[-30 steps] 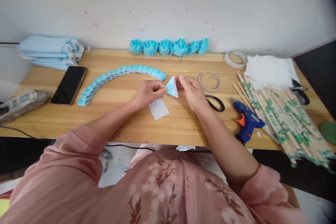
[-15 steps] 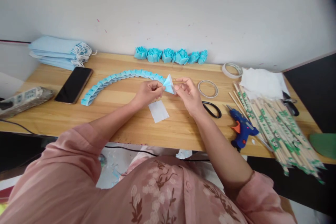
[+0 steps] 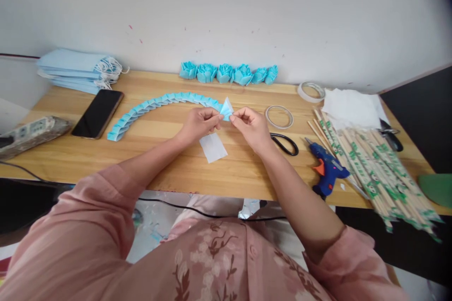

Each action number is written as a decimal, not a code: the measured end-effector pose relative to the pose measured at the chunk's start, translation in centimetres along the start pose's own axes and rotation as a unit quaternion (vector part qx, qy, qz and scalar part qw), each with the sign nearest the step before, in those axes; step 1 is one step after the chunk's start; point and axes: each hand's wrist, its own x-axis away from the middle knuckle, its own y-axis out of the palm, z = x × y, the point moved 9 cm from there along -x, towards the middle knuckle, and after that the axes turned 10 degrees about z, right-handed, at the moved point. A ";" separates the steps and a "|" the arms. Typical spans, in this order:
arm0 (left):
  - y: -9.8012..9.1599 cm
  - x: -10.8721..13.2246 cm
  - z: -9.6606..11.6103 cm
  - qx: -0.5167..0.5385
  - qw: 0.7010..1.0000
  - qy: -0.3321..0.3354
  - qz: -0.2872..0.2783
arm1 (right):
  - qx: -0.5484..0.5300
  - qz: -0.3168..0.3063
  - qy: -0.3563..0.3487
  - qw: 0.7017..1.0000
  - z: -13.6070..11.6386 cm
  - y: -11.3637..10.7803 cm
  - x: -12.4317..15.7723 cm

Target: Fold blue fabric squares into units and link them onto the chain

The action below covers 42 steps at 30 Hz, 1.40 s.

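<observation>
Between my two hands is a small folded piece of light blue material point(image 3: 226, 109), its pointed tip upward. My left hand point(image 3: 203, 123) pinches its left corner, and my right hand point(image 3: 250, 126) pinches the right corner; both are closed. Just below my left hand a white square point(image 3: 213, 147) lies flat on the wooden table point(image 3: 141, 162). Behind my hands, a curved strip of overlapping blue folded pieces point(image 3: 155, 102) arcs to the left, its right end close to the piece I hold.
A row of blue flowers point(image 3: 225, 73) stands along the wall. On the left are stacked face masks point(image 3: 72, 68), a phone point(image 3: 98, 114) and a power strip point(image 3: 35, 134). Tape rolls point(image 3: 278, 117), black-handled scissors point(image 3: 284, 144), a blue glue gun point(image 3: 327, 167) and wrapped chopsticks point(image 3: 377, 174) lie right.
My right fingers, spread apart before, now pinch the folded blue piece at its lower right. The piece's white right edge has folded over toward the left. My left hand keeps its hold.
</observation>
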 end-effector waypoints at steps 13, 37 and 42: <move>0.3 0.0 -0.1 0.003 1.000 0.013 -0.014 | -0.007 0.016 0.015 1.000 0.0 0.0 0.1; -0.2 -0.2 -0.7 0.058 0.998 -0.010 -0.014 | -0.081 -0.006 0.049 0.995 0.1 0.3 0.1; -0.2 -0.5 -0.4 0.070 0.997 0.003 -0.014 | -0.065 0.008 0.045 0.997 -0.5 0.0 0.0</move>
